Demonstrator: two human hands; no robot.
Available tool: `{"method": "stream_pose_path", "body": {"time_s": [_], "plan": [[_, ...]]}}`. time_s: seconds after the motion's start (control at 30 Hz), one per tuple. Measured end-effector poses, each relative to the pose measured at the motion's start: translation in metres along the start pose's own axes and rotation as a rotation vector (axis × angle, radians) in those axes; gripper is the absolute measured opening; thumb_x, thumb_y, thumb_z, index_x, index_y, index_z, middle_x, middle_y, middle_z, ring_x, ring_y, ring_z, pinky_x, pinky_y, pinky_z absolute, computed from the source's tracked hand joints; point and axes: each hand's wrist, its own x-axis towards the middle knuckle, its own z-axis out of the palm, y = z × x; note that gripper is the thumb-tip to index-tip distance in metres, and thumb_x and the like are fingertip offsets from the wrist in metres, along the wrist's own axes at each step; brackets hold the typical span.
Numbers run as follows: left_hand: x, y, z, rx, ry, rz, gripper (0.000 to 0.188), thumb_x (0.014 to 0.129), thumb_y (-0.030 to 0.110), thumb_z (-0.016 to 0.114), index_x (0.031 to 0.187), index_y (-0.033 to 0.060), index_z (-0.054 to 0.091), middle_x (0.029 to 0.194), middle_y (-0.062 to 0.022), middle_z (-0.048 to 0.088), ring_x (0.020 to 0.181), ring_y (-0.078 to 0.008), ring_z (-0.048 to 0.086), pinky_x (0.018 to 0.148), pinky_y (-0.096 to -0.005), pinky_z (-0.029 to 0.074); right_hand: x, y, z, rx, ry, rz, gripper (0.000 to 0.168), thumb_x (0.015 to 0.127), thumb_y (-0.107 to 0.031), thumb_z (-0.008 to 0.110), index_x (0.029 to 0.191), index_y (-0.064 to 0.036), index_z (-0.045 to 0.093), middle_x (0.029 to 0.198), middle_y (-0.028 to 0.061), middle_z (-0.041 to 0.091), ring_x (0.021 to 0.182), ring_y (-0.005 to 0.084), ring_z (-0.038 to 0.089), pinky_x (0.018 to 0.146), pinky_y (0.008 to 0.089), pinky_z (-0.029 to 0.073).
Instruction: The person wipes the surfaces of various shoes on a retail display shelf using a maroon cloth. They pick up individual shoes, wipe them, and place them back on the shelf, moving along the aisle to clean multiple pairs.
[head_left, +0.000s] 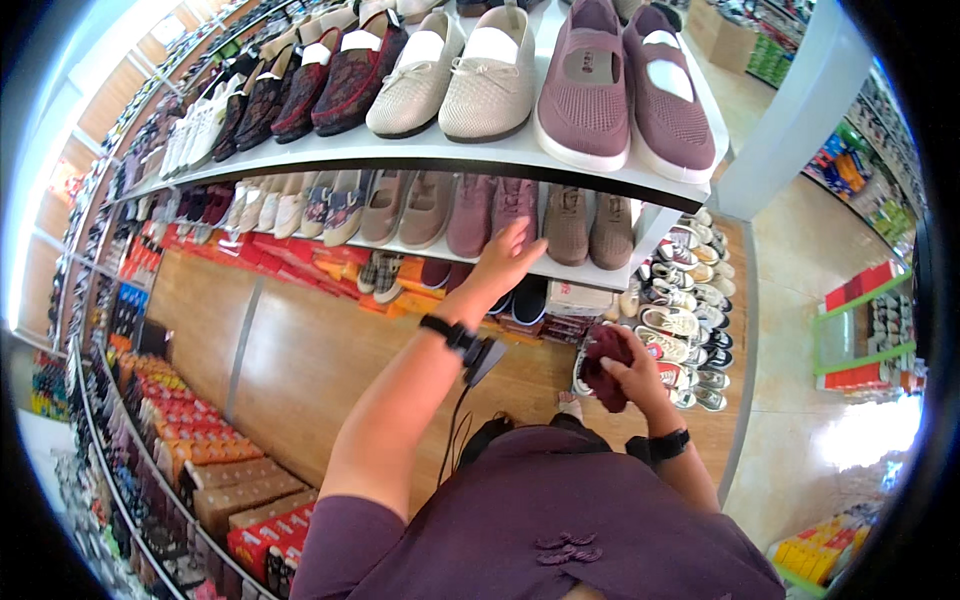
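Observation:
My right hand (637, 367) grips a crumpled dark red cloth (606, 364), held low beyond the shelf's front edge. My left hand (508, 259) reaches out with its fingers apart and nothing in it. It hovers in front of the lower shelf (551, 268), overlapping a mauve knit lace-up shoe (515, 201); whether it touches the shoe I cannot tell. Just right of that hand stand two brown knit lace-up shoes (566, 225). On the upper shelf (491, 154) are mauve strap shoes (585, 97), beige bow flats (487, 82) and dark lace-patterned loafers (360, 82).
Rows of sneakers (675, 319) cover the floor at the right, near a white pillar (795, 112). Red and orange shoeboxes (202, 420) line the curved rack at the left. A black cable (452, 431) hangs from the device on my left wrist.

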Motion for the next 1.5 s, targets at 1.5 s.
{"method": "stream_pose_path", "body": {"time_s": [1.5], "plan": [[-0.145, 0.009, 0.058, -0.400, 0.235, -0.278, 0.079, 0.093, 0.025, 0.082, 0.157, 0.0003, 0.042, 0.145, -0.0118, 0.058, 0.129, -0.0217, 0.057, 0.109, -0.0362, 0.046, 0.041, -0.072, -0.074, -0.140, 0.158, -0.450, 0.041, 0.086, 0.000, 0.078, 0.126, -0.001, 0.069, 0.117, 0.0164, 0.068, 0.104, 0.0303, 0.069, 0.090, 0.0364, 0.055]]}}
